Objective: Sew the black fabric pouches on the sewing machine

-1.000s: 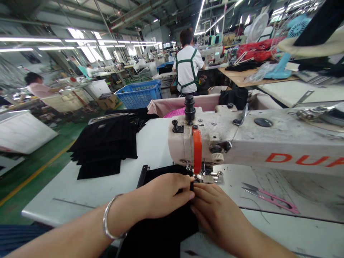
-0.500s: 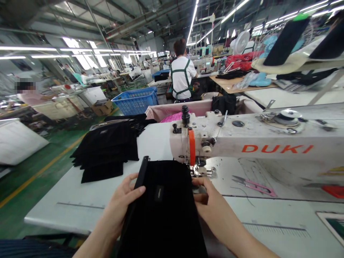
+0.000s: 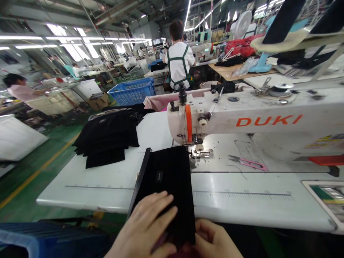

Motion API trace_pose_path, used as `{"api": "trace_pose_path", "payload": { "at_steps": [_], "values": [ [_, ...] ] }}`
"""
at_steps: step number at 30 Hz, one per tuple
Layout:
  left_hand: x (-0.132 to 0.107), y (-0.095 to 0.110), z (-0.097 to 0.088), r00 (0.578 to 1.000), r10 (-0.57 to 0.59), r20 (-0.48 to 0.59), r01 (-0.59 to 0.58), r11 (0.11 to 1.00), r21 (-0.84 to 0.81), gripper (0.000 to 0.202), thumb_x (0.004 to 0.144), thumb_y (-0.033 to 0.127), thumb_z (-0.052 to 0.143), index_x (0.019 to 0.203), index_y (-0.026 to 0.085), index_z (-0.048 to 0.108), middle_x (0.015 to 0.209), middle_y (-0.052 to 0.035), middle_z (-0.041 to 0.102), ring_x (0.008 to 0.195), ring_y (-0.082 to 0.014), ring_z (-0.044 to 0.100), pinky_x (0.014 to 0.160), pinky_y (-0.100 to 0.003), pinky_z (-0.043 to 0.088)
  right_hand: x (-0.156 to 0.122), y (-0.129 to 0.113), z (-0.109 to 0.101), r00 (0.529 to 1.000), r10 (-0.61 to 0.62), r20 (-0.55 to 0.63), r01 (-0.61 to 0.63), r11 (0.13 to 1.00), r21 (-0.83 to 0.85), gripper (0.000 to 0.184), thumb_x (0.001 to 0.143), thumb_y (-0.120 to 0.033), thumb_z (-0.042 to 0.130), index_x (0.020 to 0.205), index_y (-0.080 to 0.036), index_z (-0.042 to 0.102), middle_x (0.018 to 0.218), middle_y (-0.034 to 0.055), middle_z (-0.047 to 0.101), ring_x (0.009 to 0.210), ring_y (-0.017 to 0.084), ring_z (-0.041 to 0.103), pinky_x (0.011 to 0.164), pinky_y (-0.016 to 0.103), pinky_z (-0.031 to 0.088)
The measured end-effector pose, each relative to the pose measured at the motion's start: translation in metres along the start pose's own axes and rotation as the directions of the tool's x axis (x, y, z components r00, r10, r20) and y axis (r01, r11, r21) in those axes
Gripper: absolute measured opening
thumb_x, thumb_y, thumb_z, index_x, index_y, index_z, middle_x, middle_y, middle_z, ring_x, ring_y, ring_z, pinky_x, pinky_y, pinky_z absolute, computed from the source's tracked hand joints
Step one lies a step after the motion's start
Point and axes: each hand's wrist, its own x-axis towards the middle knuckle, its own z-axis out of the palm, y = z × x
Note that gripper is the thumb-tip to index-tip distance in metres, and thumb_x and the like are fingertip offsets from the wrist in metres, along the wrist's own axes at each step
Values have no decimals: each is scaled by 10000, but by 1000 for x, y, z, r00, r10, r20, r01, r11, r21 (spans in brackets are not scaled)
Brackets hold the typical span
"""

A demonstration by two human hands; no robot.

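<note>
A black fabric piece [image 3: 166,179] with a small label lies on the white sewing table [image 3: 107,179], its far end just left of the presser foot [image 3: 199,152] of the white DUKI sewing machine [image 3: 242,118]. My left hand [image 3: 145,225] rests flat on the near end of the fabric, fingers stretched out. My right hand [image 3: 215,240] is at the fabric's near right corner below the table edge, fingers curled on the cloth's edge.
A stack of black fabric pieces [image 3: 107,138] sits at the table's left rear. Pink thread snips [image 3: 248,163] lie right of the needle. A blue crate [image 3: 131,91] and a person in a white shirt [image 3: 178,61] are behind. A blue bin [image 3: 48,238] is at lower left.
Both hands have drawn back from the presser foot toward me, sliding down the black fabric to its near end. The view has pulled back and tilted.
</note>
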Motion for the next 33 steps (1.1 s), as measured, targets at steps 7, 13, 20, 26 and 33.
{"api": "trace_pose_path", "payload": {
  "at_steps": [7,13,20,26,33],
  "values": [
    [10,36,34,986,80,-143,-111,968,-223,266,955,136,495,1185,140,630,955,-77,691,843,-192,603,772,-304,525,-11,-7,-3,999,-33,5,34,996,-79,491,697,-642,719,751,-170,600,600,-32,557,447,59,395,420,193,260],
    [6,37,36,995,90,-43,-98,949,-300,264,977,181,452,1186,122,603,942,-95,643,860,-214,555,784,-328,496,-16,-13,0,999,-45,28,48,993,-111,445,720,-588,717,659,-187,535,520,-65,453,423,54,349,393,193,209],
    [6,40,42,1000,12,10,-8,949,-315,168,975,182,472,1028,154,629,858,-55,614,793,-190,510,730,-296,456,-21,-19,0,999,-4,44,12,983,-183,422,735,-577,689,670,-183,554,532,-57,468,417,58,367,383,198,218],
    [5,36,41,996,77,-35,-84,945,-317,196,994,162,440,1081,123,611,876,-64,623,809,-178,501,735,-292,453,-23,-18,0,998,-4,68,10,995,-98,301,695,-402,733,683,-189,521,583,-46,501,492,71,400,434,187,265],
    [5,33,37,977,212,-30,-213,956,-201,213,981,115,437,1100,96,613,876,-71,644,841,-190,541,793,-327,459,-22,-21,-4,989,-3,150,20,994,-112,443,775,-605,631,735,-168,568,618,-9,574,468,67,406,489,209,334]
  ]
}}
